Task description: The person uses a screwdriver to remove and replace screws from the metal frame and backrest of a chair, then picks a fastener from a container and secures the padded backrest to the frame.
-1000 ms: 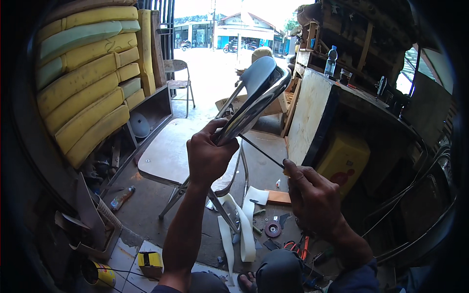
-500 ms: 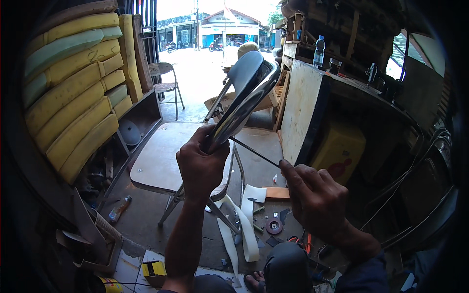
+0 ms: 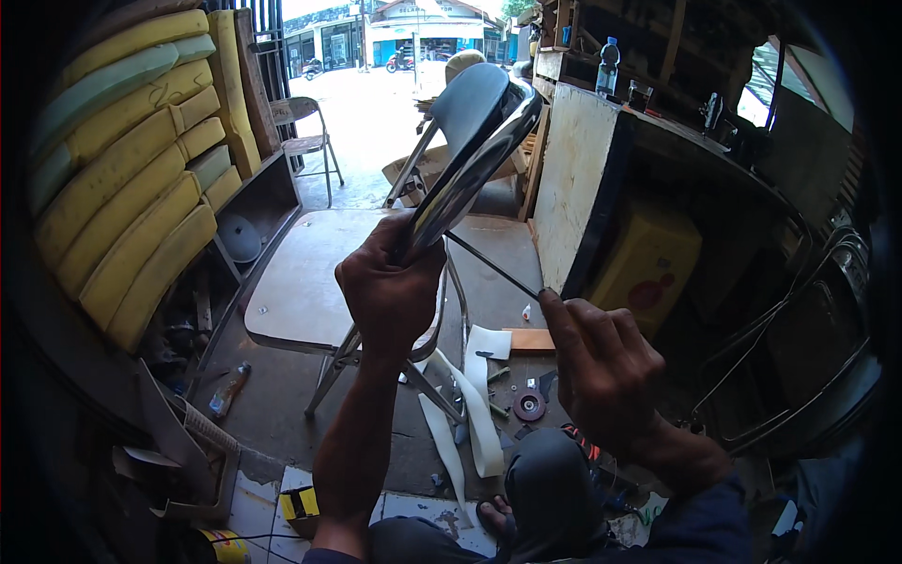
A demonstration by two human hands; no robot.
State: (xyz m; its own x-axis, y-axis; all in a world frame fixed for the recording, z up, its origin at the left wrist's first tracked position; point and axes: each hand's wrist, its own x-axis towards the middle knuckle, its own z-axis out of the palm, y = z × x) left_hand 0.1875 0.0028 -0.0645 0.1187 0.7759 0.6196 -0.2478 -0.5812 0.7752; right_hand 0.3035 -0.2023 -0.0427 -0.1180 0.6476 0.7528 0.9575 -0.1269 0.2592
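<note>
A folding chair stands in front of me, with a pale bare seat (image 3: 296, 277) and a dark padded backrest (image 3: 474, 108) rimmed by a shiny metal frame. My left hand (image 3: 390, 291) is closed around the lower end of the backrest and its frame. In my closed right hand (image 3: 606, 367) is a screwdriver, its handle hidden by my fingers. The long thin screwdriver shaft (image 3: 495, 266) slants up and left to the underside of the backrest frame, just beside my left hand. Where its tip meets the frame is hidden.
White strips (image 3: 481, 437), a brown block (image 3: 533, 340) and a round disc (image 3: 529, 405) lie on the floor near my knee. Foam pads (image 3: 132, 211) are stacked at left. A worn cabinet (image 3: 578, 188) stands at right, bearing a bottle (image 3: 609, 68). Another folding chair (image 3: 305, 141) stands behind.
The whole scene has shifted slightly upward in the view. Both hands keep their grips, and the screwdriver remains at the same place by the backrest frame.
</note>
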